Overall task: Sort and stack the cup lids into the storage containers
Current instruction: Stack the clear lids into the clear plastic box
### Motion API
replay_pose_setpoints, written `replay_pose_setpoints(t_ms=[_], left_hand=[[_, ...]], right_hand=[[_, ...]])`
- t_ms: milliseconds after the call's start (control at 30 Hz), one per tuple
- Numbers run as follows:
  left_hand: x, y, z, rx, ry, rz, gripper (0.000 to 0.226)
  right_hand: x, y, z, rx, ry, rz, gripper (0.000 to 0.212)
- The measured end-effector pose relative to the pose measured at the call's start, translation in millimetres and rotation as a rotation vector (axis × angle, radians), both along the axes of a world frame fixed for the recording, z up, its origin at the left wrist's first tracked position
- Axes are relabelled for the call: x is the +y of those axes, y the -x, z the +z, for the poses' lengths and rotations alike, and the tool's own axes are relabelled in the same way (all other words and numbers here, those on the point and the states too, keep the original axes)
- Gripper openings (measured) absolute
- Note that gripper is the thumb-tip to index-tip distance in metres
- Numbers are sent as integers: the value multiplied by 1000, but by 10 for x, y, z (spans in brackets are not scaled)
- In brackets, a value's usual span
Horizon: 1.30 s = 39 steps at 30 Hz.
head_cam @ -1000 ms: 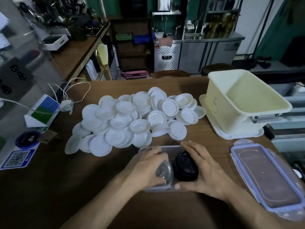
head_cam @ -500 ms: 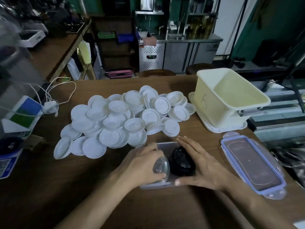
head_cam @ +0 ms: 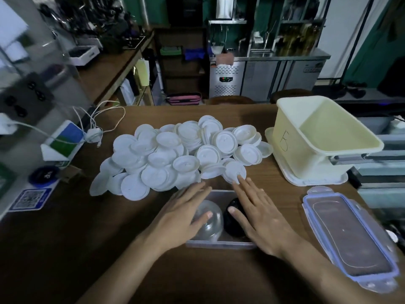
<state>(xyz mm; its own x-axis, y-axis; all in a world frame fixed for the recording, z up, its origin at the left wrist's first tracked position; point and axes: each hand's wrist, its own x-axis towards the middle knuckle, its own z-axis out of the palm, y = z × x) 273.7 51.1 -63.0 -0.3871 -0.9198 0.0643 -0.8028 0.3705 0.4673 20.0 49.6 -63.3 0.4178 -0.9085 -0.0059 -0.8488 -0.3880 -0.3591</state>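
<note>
Both hands have let go of the lids they were cupping a moment ago and now lie flat, fingers straight and stretched toward the far side. Left hand (head_cam: 186, 216): open, holding nothing, thumb lying over the clear dome lids (head_cam: 209, 229). Right hand (head_cam: 260, 218): open, holding nothing, passing over the black lids (head_cam: 233, 226), index fingertip touching the nearest white lid (head_cam: 233, 171). Clear dome lids and black lids: side by side, dome left and black right, seated in the clear container (head_cam: 219, 245) at the near centre of the table (head_cam: 65, 238). Judgement: these two sorts are stowed, and the white sort is next. White lid pile (head_cam: 175, 156): loose heap, unsorted, just beyond the clear container and under neither palm; only its near-right edge is within fingertip reach. Cream tub (head_cam: 317, 145): far right, interior appears empty, likely home for the white lids. Blue-rimmed cover (head_cam: 348, 235): near right, flat on the table, off its container.
</note>
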Motion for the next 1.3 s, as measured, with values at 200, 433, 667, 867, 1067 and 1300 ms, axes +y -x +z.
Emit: replay_pose_setpoints(t_ms=[200,433,667,867,1067,1300], left_hand=[[228,5,-77,-30,39,96,80],[587,-127,-64,-89,36,285,81],[1009,-625,2,-141,-53,439,129],[1352,-1350,53,-143,-52,585,131],[1569,-2016,56,-124,-21,719,114],[1631,-2787,4,-148,71,860,116]], right_hand=[[-140,-77,-76,79,34,129,80],[-247,-445,-101,204,70,300,83],[-253,-1104,-80,99,49,522,83],[-195,-2016,-14,21,36,663,88],[-205,-2864,-22,-92,49,723,75],[-297,-3723,-104,-143,87,848,76]])
